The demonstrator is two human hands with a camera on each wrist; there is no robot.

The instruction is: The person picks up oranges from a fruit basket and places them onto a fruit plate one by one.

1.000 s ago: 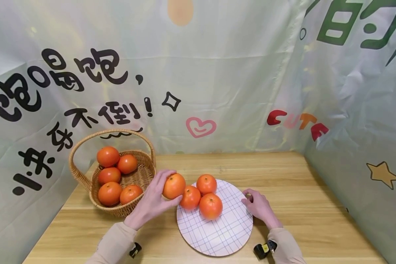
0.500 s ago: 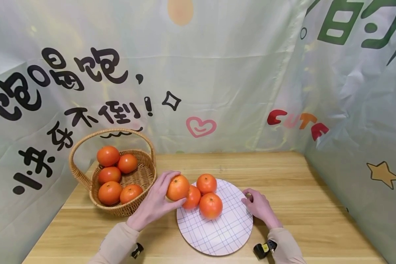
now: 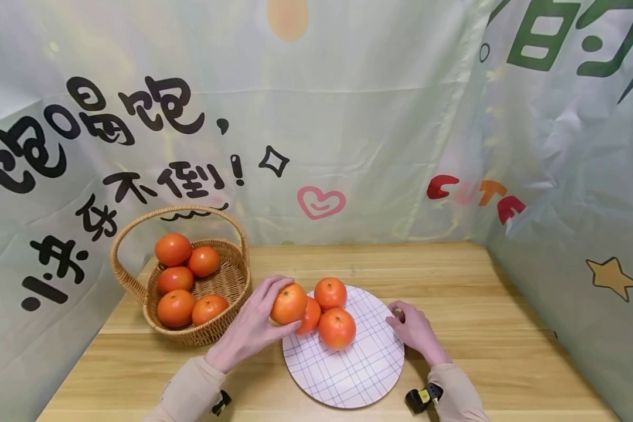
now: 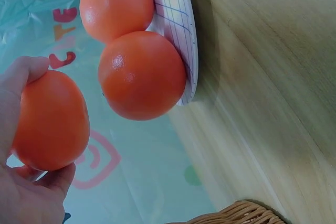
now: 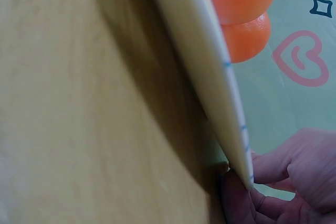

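Note:
My left hand point(image 3: 255, 316) grips an orange point(image 3: 289, 303), thumb on the near side and fingers round the far side. This orange, also large in the left wrist view point(image 4: 52, 121), is held at the left edge of a round plate point(image 3: 366, 366) with a blue check pattern. On the plate sit three more oranges, the front one point(image 3: 337, 329), the back one point(image 3: 330, 293) and a left one point(image 3: 310, 316) partly hidden by the held fruit. At the plate's right rim my right hand point(image 3: 414, 329) pinches the edge, thumb above and fingers below in the right wrist view point(image 5: 294, 177).
A wicker basket point(image 3: 206, 336) with a tall arched handle stands on the left, holding several oranges point(image 3: 176, 309). Everything rests on a wooden table point(image 3: 511, 351). Printed cloth walls point(image 3: 380, 146) close in the back and sides.
My left hand has carried its orange to the right and slightly nearer, over the plate's left edge, covering more of the left orange. The right hand and plate stay put.

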